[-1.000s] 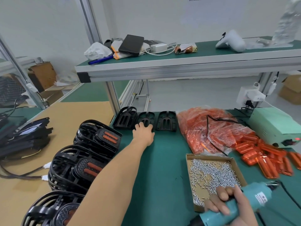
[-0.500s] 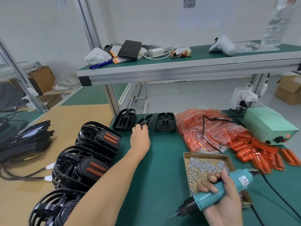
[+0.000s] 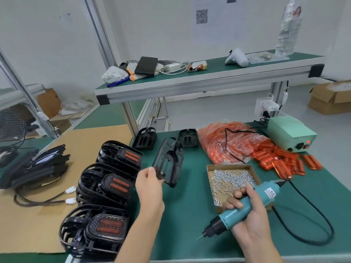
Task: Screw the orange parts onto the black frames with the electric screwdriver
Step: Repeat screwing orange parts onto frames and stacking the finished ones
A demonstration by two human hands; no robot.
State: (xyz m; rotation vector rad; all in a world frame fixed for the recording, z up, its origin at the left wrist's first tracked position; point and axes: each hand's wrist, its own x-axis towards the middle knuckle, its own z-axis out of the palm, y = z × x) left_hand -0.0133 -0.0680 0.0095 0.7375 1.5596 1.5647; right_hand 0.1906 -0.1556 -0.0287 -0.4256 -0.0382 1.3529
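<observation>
Pinched by its near edge between thumb and fingers, a black frame [image 3: 169, 160] hangs tilted off the green bench [image 3: 186, 196] in the left hand [image 3: 150, 184], at the middle of the view, likely so it can be brought close for fitting. Lower right, the right hand [image 3: 248, 219] wraps around the teal electric screwdriver [image 3: 245, 205], bit aimed down-left and clear of everything, probably kept ready. Just behind that hand sits an open box of screws [image 3: 230, 179], partly covered by it. Loose orange parts [image 3: 281, 160] and a bag of them [image 3: 224, 143] lie at right; two more frames [image 3: 145, 138] wait behind. Finished pieces [image 3: 106, 186] line the left, the nearest cut off by the frame's bottom. The frame's screw holes are too dark to make out.
</observation>
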